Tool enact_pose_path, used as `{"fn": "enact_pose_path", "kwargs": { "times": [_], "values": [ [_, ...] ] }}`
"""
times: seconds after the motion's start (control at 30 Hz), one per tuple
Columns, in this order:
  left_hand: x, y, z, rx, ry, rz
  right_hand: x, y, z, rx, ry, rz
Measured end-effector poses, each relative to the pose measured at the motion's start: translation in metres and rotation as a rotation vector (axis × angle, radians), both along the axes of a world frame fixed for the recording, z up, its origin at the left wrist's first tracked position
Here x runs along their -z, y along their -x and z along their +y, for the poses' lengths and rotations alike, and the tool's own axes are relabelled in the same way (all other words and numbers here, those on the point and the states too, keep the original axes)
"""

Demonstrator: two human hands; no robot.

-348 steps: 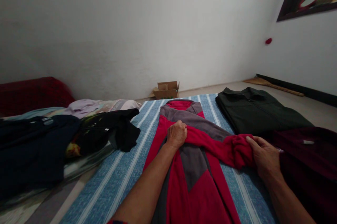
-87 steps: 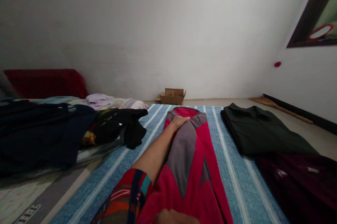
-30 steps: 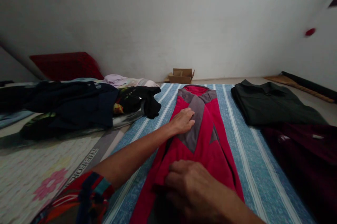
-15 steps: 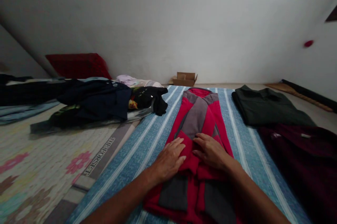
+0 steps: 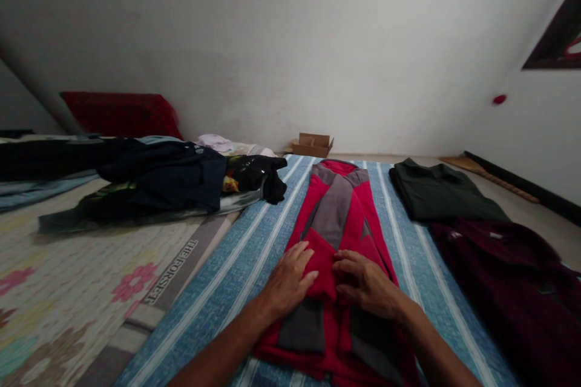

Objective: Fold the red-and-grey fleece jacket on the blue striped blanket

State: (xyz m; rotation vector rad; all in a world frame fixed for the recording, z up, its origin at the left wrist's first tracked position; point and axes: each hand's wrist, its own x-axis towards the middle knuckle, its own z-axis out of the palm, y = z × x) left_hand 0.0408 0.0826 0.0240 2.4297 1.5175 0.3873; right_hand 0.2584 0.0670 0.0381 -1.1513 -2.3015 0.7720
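A red and grey jacket (image 5: pixel 338 217) lies lengthways on a blue striped mat (image 5: pixel 254 254), its sides folded in and its lower end folded up over the middle. My left hand (image 5: pixel 288 281) lies flat and open on the folded-up end, left of the centre line. My right hand (image 5: pixel 367 281) rests beside it on the same fold, fingers stretched out and a little curled. The two hands are close together, fingertips nearly touching.
A folded dark green shirt (image 5: pixel 442 196) and a maroon garment (image 5: pixel 503 281) lie to the right. A heap of dark clothes (image 5: pixel 163 178) sits at the left, with a floral mat (image 5: pixel 68 278) nearer. A cardboard box (image 5: pixel 312 145) stands by the white wall.
Over the last second the jacket's lower end was folded up and both hands came together on it. In the last half second they slid slightly toward me.
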Motion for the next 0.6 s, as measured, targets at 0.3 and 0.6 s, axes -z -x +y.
{"fn": "enact_pose_path", "kwargs": {
  "times": [0.3, 0.6],
  "values": [
    [-0.021, -0.012, 0.01, -0.287, -0.021, 0.146, 0.007, 0.005, -0.014, 0.041, -0.093, 0.051],
    [-0.025, -0.014, 0.024, -0.334, 0.052, 0.038, 0.01, 0.006, -0.013, 0.028, -0.168, -0.059]
  ]
}}
